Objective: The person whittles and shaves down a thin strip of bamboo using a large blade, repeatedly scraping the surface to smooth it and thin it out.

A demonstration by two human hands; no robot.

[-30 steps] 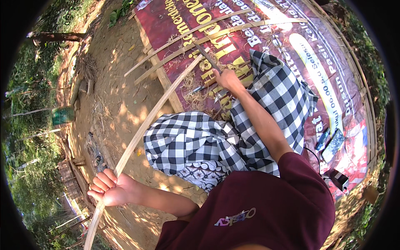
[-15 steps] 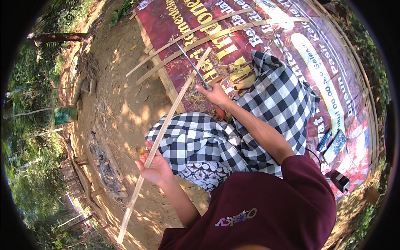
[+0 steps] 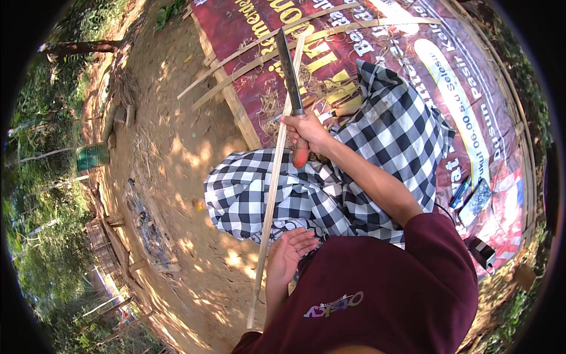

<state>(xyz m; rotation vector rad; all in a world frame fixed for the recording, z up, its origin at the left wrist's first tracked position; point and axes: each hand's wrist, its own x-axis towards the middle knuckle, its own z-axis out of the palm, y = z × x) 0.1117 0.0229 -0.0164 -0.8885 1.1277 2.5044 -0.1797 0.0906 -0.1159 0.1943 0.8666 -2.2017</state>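
At the far left a green cylindrical drum stands among trees beside the bare brown dirt ground, and a patch of dark ash and charred scraps lies on that ground nearer the person. Moving right, a long, thin, pale bamboo strip runs from low on the dirt near the person's side up across the lap to the printed red banner mat spread on the ground. The left hand sits beside the strip's lower part with its palm turned up and its fingers loosely spread; it touches or nearly touches the strip but does not grip it. A black-and-white checked cloth covers the person's legs under the strip. The right hand is closed tight around the reddish-orange handle of a long dark-bladed knife, whose blade lies along the strip's upper part, pointing away from the person. 2 more pale bamboo slats lie crossed over the mat's left edge. At the mat's right edge, 2 small dark flat objects rest side by side.
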